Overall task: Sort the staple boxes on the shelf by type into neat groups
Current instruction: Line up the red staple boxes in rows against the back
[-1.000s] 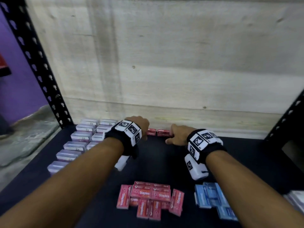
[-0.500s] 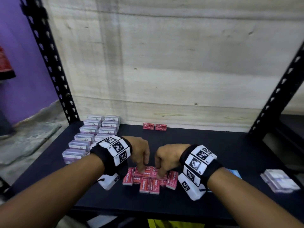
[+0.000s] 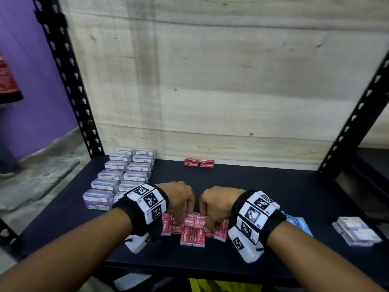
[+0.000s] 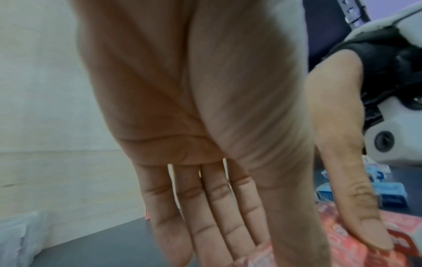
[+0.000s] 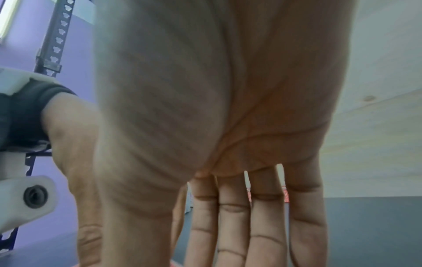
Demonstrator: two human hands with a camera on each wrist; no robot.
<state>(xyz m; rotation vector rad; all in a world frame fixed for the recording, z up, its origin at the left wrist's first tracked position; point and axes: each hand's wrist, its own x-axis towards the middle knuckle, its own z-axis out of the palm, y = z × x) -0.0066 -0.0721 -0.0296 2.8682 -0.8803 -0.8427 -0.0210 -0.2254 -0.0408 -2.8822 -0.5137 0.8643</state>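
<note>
Shelf (image 3: 263,192): purple boxes (image 3: 124,175) ranked in two rows at back left; two red boxes (image 3: 199,162) placed at rear wall; red pile (image 3: 192,228) at front, unsorted, under straight-fingered left hand (image 3: 179,197) and right hand (image 3: 216,202); blue boxes (image 3: 299,223) and loose stack (image 3: 355,230) at right remaining.

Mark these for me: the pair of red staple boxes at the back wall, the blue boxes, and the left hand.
pair of red staple boxes (image 3: 199,162), head view, seam where the two boxes meet.
blue boxes (image 3: 300,222), head view, top of the exposed box right of the right wrist.
left hand (image 3: 179,194), head view, back of the hand.
</note>
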